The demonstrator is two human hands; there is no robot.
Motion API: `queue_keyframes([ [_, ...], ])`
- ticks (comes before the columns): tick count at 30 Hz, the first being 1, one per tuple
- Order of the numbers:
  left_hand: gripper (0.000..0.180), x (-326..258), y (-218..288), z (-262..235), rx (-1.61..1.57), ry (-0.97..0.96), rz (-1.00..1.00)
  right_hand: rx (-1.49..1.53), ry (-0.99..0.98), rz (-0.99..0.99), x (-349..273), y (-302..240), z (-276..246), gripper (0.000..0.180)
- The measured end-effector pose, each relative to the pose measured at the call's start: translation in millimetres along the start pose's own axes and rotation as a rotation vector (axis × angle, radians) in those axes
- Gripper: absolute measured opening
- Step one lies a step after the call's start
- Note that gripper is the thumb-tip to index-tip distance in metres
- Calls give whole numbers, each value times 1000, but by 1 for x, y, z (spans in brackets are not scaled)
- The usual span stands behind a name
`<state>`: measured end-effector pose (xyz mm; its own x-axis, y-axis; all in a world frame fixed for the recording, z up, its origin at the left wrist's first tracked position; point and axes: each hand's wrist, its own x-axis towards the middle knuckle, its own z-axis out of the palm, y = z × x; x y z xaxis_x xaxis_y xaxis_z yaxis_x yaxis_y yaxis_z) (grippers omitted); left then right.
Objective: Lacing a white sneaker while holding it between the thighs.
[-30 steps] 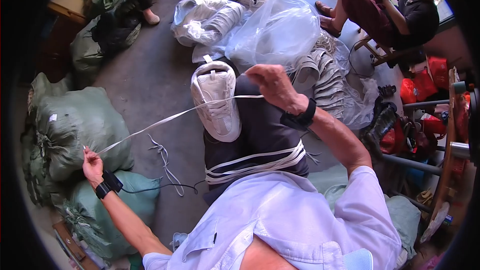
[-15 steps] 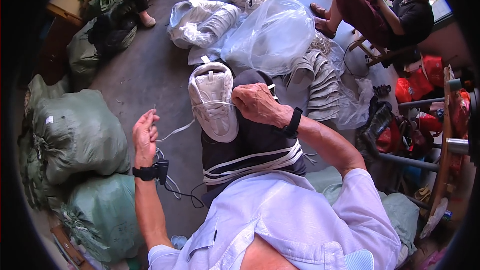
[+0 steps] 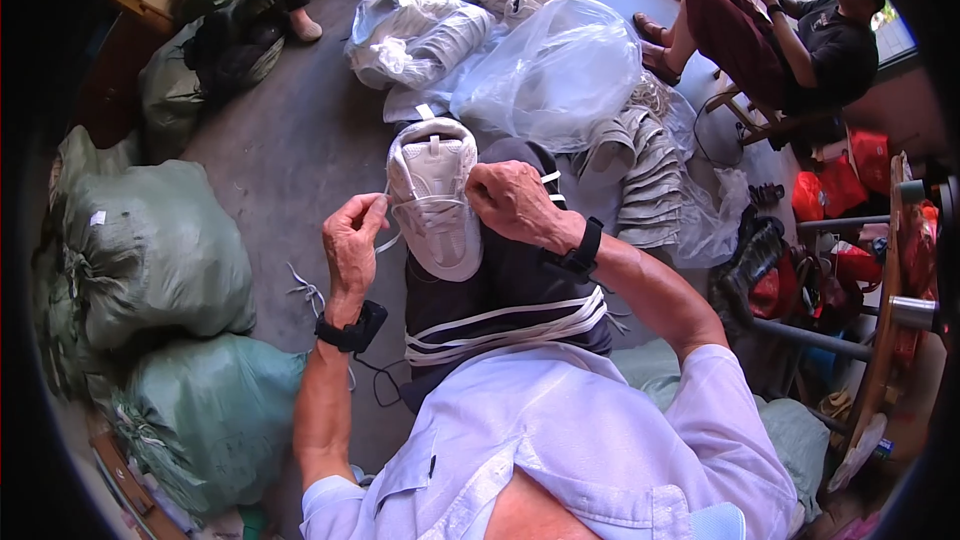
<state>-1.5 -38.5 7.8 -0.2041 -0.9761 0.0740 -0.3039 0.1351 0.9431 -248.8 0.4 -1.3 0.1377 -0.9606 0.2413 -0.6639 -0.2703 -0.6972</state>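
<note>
A white sneaker (image 3: pixel 440 235) rests on my dark-trousered thighs, its toe pointing toward me and its tongue upright. A white shoelace (image 3: pixel 432 205) crosses its upper. Just left of the sneaker, my left hand (image 3: pixel 352 240) is closed, thumb and forefinger pinching the shoelace. My right hand (image 3: pixel 520 202) is curled against the sneaker's right side, its fingertips closed where the lace runs into them; the grip itself is partly hidden. Several spare white laces (image 3: pixel 510 328) lie across my lap.
Shoe uppers in plastic bags (image 3: pixel 425 40) and a stacked row of uppers (image 3: pixel 650 180) lie ahead. Stuffed green sacks (image 3: pixel 160 250) stand at left. A person (image 3: pixel 800 50) sits at far right, another at far left. A rack with red items (image 3: pixel 865 250) is at right.
My left hand has moved right and up, from out over the floor to close beside the sneaker. My right hand stays at the sneaker's side. The view has shifted slightly.
</note>
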Motion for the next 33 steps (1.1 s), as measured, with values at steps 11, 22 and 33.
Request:
queue_keyframes([
  [11,16,-6,19,6,-53,-179,-31,56,31,26,-4,-1,2,13],
  [22,19,-4,10,5,-42,-201,-82,65,46,38,-4,-1,4,12],
  [33,15,7,42,4,567,-69,396,-397,107,-238,2,-22,-15,31],
])
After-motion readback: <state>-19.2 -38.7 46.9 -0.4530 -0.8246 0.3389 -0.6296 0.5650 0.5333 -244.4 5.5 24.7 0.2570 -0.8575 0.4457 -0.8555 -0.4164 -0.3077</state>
